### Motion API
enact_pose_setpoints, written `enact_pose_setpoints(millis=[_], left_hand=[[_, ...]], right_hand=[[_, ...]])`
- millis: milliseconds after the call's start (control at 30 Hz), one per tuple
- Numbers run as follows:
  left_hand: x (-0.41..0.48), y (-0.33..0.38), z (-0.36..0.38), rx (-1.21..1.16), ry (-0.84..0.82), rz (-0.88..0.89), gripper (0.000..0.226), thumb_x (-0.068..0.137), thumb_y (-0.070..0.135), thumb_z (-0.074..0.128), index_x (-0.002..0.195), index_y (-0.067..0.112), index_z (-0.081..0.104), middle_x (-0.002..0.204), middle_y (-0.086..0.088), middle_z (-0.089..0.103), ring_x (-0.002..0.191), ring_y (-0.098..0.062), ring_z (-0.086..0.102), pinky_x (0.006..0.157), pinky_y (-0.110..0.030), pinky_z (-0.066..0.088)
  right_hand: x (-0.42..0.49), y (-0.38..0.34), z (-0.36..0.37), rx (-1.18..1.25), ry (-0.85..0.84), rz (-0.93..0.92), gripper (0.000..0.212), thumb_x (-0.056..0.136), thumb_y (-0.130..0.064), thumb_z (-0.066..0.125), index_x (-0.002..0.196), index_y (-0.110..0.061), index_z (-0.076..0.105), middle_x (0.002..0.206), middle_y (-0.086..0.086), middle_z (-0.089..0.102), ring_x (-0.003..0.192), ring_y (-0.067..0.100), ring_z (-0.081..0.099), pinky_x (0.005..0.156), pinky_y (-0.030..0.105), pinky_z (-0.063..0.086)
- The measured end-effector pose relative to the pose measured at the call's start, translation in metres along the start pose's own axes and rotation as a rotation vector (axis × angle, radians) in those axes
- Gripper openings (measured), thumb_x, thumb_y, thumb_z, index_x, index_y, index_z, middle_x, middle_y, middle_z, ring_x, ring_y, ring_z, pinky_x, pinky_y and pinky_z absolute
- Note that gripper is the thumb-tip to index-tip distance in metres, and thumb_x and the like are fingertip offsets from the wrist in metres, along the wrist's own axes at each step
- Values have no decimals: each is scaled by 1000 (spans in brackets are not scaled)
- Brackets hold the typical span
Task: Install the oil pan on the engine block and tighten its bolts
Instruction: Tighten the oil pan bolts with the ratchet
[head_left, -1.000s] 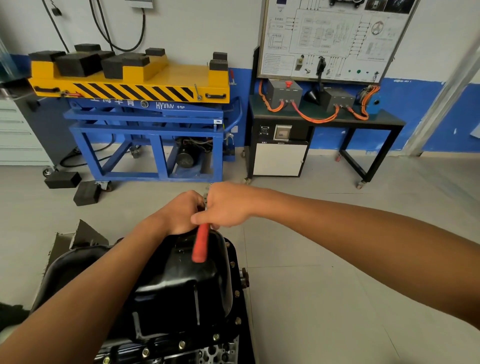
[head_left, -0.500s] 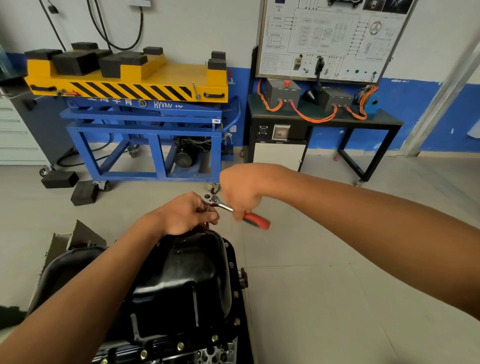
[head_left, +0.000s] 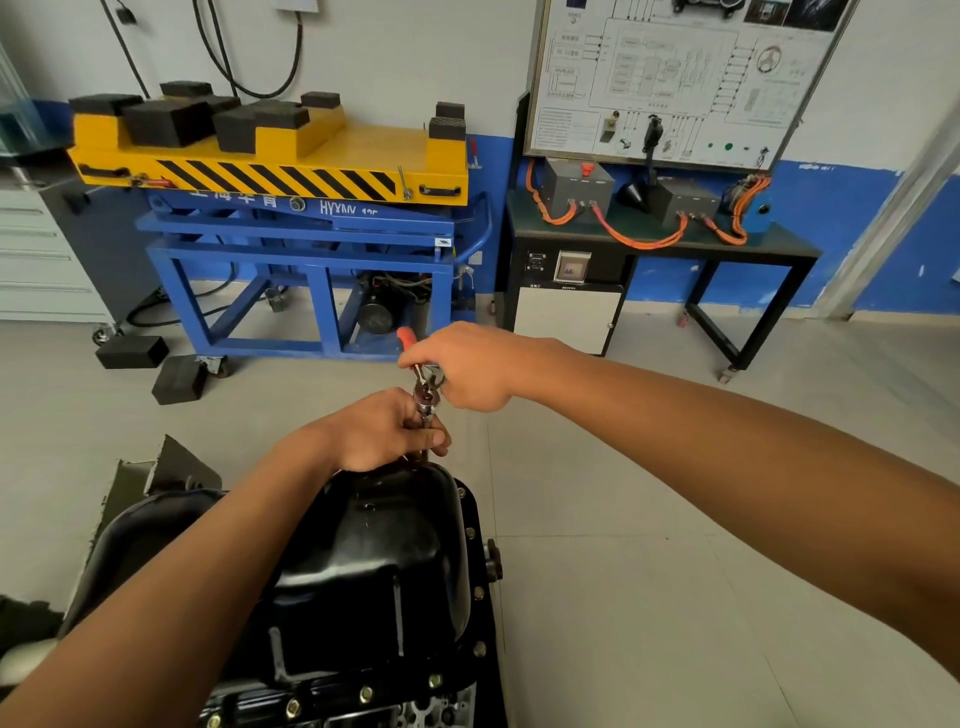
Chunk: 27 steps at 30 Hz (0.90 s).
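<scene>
The black oil pan (head_left: 374, 561) sits on the engine block (head_left: 332, 714) in the lower middle of the view, with its closed bottom facing up. Its long axis runs away from the person, from the near edge of the picture to a rounded far end. Small bolts (head_left: 470, 532) stand in a row along its right flange and along its near flange.

Just above the far end of the pan is the ratchet wrench (head_left: 427, 397). Its metal head is low, and its handle goes up, away from the person and a little to the left, ending in a red grip tip.

The right hand (head_left: 467, 369) has its fingers curled round the handle, so most of the red grip is hidden. The left hand (head_left: 384, 431) has its fingers closed round the metal shaft below the wrench's head. Which bolt the shaft meets I cannot tell, because this hand covers it.

Behind, on the floor, stands a blue lift cart (head_left: 301, 244) with a yellow top. Beside it, a black stand carries grey boxes and orange cables on its tabletop (head_left: 779, 244).
</scene>
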<state>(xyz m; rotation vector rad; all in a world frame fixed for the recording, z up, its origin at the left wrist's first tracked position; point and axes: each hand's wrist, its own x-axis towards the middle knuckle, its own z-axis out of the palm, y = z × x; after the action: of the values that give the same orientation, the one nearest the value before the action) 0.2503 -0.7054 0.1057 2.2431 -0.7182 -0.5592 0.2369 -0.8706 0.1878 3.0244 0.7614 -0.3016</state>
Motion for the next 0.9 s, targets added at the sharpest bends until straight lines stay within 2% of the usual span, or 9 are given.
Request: enact_pose_setpoints(millis=[67,133,233,300,367,467,633,767,900], left_hand=[[1,-1,2,-7,12,-13,17,99,25,63,100,18,79,96,6,78,91,-13,71,91,-30,54],[2,-1,4,-25,39,-37,17,99,25,63,96,19,78,92,8,78,89,-14,72,91,-32,55],[4,-1,7,-45,91,-77,19,99,25,62,90,20,77,87,10,78,82,-10,71,85,-29,54],[4,-1,8,-44,123,-93,21,99,28,63,87,19,78,88,5,77,81,-12,70,84,-28,54],[4,0,8,-25,134,-94,23,98,31,64,84,19,79,86,3,76,76,-8,67,81,-26,52],[2,1,8,5,125,-86,24,98,30,64,83,19,78,85,4,75,74,-2,64,77,-22,49],[-2,3,6,23,132,-98,24,98,27,63,85,16,79,84,4,76,72,-4,67,76,-22,50],[-5,4,5,24,122,-97,24,99,27,62,86,15,79,88,2,77,84,-16,70,81,-28,52],[-4,6,6,34,136,-104,26,100,29,61,87,15,78,87,4,77,82,-12,70,79,-24,51]], right_hand=[[-5,2,-2,-34,0,17,62,91,-5,53,149,-24,41,145,7,48,129,26,47,96,38,46],[-11,5,-4,-68,7,41,49,90,-8,55,139,-18,54,130,6,59,115,25,54,87,37,49],[-19,9,-5,-102,37,132,9,88,-14,59,90,-10,67,86,10,64,82,29,62,71,40,56],[-25,7,-4,-110,72,157,27,88,-21,62,65,-14,50,66,6,51,63,25,54,54,35,46],[-31,1,-2,-113,67,145,38,87,-32,65,61,-15,43,61,3,47,55,20,49,48,30,36],[-32,-11,4,-96,51,134,44,86,-43,66,58,-15,46,58,1,48,54,18,49,47,28,33],[-26,-21,7,-18,119,173,35,82,-39,67,63,-17,49,59,1,50,53,18,50,46,26,31],[-25,-20,11,6,144,172,42,88,-48,62,63,-17,48,62,1,52,55,18,51,46,27,32],[-30,-13,14,-65,157,82,43,90,-40,66,59,-18,45,59,1,46,54,17,48,47,28,32]])
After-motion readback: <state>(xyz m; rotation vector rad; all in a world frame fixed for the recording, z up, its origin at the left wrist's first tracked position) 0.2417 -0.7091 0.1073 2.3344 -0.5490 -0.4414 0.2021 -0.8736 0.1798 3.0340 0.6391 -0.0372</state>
